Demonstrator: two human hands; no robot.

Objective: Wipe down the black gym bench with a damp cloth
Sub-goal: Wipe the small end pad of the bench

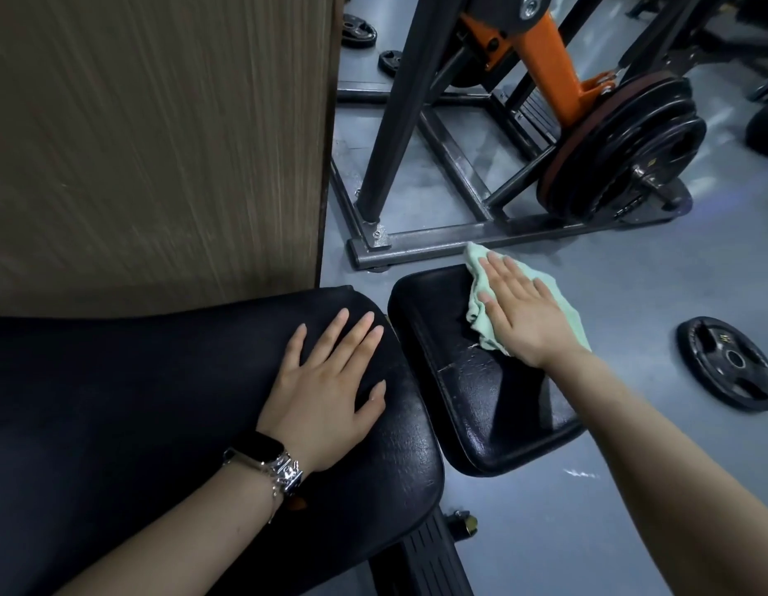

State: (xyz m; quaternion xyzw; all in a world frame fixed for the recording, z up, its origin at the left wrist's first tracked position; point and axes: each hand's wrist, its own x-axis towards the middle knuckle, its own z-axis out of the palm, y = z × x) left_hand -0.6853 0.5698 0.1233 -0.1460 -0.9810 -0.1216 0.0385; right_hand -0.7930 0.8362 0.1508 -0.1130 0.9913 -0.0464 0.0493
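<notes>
Both hands lie flat on the black bench, the right one pressing a cloth onto the smaller pad.

The right hand (522, 309) has its fingers straight and spread over the pale green cloth (485, 320), which lies bunched on the far corner of the small pad (481, 406), part of it hanging past the edge. The left hand (330, 380), a watch (261, 455) on its wrist, rests open and holding nothing on the end of the long pad (158, 402), just beside the gap between the two pads. A wooden panel (158, 135) stands behind the long pad. On the grey floor (653, 277) a loose weight plate (728, 363) lies near the small pad, and a machine frame (459, 238) loaded with plates (623, 144) stands beyond.
</notes>
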